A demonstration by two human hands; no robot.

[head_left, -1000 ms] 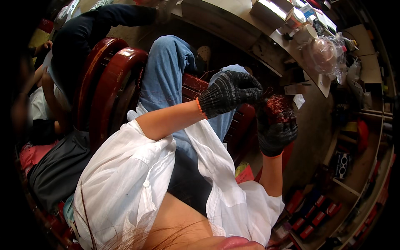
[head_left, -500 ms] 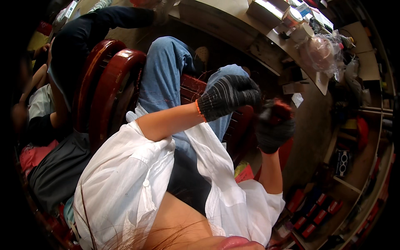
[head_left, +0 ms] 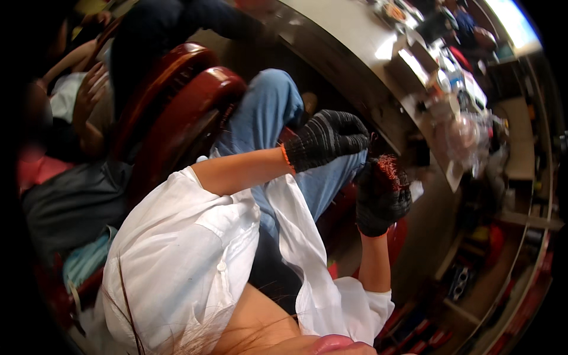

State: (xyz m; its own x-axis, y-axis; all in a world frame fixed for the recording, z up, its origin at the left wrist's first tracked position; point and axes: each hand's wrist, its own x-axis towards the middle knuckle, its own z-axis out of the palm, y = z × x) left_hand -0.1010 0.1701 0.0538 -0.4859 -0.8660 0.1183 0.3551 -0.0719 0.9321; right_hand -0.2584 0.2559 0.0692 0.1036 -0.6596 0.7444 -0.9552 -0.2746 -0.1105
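Note:
My left hand point(head_left: 327, 139), in a black-and-grey striped knit glove with an orange cuff, hangs over my jeans point(head_left: 266, 112). Its fingers are closed in a pinch pointing right; a few fine reddish strands show by the fingertips, but what they grip is too small to make out. Lower and to the right, my right hand point(head_left: 380, 207) wears a similar glove and is closed around a bundle of thin reddish strands point(head_left: 389, 170). The bundle's frayed ends stick up out of the fist, just below and right of my left fingertips. The two hands are apart.
A curved red wooden armrest point(head_left: 195, 100) stands left of my legs. Another person's arm and hand point(head_left: 89, 97) show at the far left. A table point(head_left: 355, 44) bears boxes, cups and a clear plastic bag point(head_left: 467, 139). Shelves point(head_left: 467, 307) line the right side.
The whole view has shifted, with more of the table showing. My right hand has turned, so the strands' ends show more clearly. Both hands stay closed near each other.

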